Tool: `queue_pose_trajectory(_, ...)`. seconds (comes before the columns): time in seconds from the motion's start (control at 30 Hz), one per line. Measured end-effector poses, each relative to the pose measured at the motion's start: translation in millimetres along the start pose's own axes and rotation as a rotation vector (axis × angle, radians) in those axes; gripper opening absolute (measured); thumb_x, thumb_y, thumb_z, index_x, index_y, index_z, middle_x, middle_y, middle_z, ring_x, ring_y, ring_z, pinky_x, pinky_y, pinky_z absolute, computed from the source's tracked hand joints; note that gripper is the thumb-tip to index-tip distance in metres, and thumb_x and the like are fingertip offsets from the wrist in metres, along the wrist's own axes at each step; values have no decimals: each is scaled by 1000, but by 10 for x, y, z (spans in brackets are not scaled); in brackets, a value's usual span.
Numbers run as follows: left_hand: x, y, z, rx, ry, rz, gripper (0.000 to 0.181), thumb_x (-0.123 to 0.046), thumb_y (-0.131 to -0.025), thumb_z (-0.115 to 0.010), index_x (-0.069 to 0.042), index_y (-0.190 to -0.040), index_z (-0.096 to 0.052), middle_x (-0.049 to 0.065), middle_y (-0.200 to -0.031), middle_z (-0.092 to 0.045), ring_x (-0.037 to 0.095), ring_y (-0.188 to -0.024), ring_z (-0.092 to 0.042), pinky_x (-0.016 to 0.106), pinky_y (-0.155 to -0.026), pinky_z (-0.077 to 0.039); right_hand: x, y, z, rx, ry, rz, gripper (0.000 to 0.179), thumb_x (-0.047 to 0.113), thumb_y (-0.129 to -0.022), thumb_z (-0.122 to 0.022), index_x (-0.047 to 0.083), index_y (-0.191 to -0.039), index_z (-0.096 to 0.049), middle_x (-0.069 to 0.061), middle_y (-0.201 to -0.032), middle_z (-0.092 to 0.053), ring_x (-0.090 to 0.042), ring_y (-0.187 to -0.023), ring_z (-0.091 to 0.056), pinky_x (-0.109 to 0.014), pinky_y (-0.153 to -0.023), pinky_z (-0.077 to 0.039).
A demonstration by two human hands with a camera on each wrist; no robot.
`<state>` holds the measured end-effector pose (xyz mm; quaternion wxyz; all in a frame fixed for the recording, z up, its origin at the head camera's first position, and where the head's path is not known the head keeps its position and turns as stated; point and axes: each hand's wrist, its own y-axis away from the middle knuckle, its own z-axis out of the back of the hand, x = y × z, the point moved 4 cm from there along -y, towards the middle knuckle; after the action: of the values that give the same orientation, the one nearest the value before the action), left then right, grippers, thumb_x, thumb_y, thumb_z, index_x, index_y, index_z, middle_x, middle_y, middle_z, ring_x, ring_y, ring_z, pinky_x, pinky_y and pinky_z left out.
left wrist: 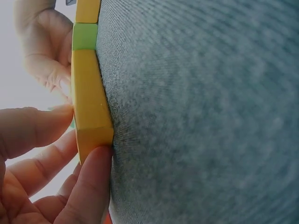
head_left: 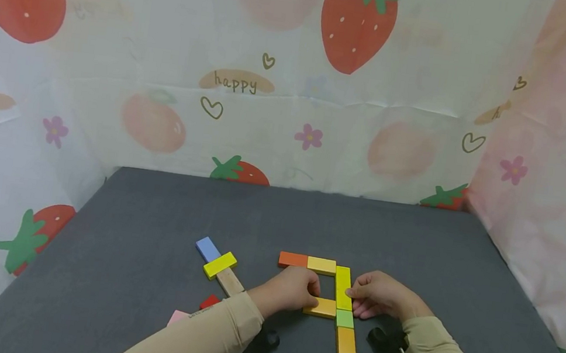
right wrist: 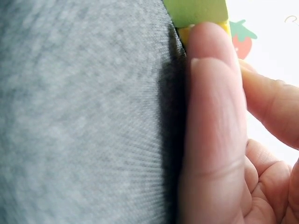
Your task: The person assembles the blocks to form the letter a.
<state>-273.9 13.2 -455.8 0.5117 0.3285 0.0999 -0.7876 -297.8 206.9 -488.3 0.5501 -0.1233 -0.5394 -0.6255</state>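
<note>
On the dark cloth, flat wooden blocks lie joined in an outline. My left hand (head_left: 286,287) pinches the left end of an orange-yellow block (head_left: 322,307), whose other end meets the upright column. In the left wrist view, fingertips sit on that block's top and end. My right hand (head_left: 380,294) touches the right side of a long yellow block (head_left: 342,287) with its fingers fairly straight. Below that come a green block (head_left: 345,319) and an orange block (head_left: 346,349). A red-orange block (head_left: 293,259) and a pale yellow block (head_left: 322,265) form the top row.
Left of the left hand lie a blue block (head_left: 207,248), a yellow block (head_left: 220,266) and a plain wood block (head_left: 230,282). A red block (head_left: 209,301) and a pink block (head_left: 177,317) are partly hidden by the left sleeve. Printed curtains (head_left: 277,140) stand behind the table.
</note>
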Motion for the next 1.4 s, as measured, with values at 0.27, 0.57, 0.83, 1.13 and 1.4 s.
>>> queue_pose_trajectory(0.27, -6, 4, 3, -4, 0, 22, 7, -12, -82, -76, -11, -87, -70, -2, -79, -64, 10, -64, -50, 23, -59, -44, 14, 10, -3, -4, 6, -8, 18, 20, -94, -64, 6, -83, -66, -3, -65, -64, -11, -54, -62, -25, -57, -55)
queue_pose_trajectory(0.57, -5, 2, -2, -4, 7, 15, 6, -12, -82, -76, -11, -86, -71, -3, -76, -62, 10, -63, -50, 23, -59, -44, 11, 22, -2, 7, 8, 4, 19, 21, -93, -65, 6, -82, -65, -2, -63, -63, -10, -53, -61, -25, -56, -55)
queue_pose_trajectory(0.83, 78, -12, 53, 4, 21, 13, 8, -12, -83, -75, -11, -89, -71, -2, -81, -65, 10, -65, -52, 23, -61, -45, 13, 7, -1, -3, 10, -3, 19, 21, -93, -65, 6, -83, -66, -2, -64, -62, -10, -53, -61, -25, -56, -55)
queue_pose_trajectory(1.13, 217, 45, 332, -22, 85, -25, 10, -13, -84, -75, -11, -94, -71, 0, -89, -69, 10, -73, -56, 26, -65, -47, 5, -2, -3, -1, 9, 1, 18, 20, -93, -65, 6, -82, -65, -3, -64, -62, -11, -53, -60, -25, -56, -55)
queue_pose_trajectory(1.4, 396, 188, 507, -71, 109, 20, 11, -15, -86, -73, -12, -95, -70, -1, -90, -66, 15, -77, -56, 29, -70, -49, 10, 0, -7, -5, 13, -3, 18, 19, -93, -65, 6, -82, -65, -3, -64, -62, -10, -53, -60, -25, -56, -55)
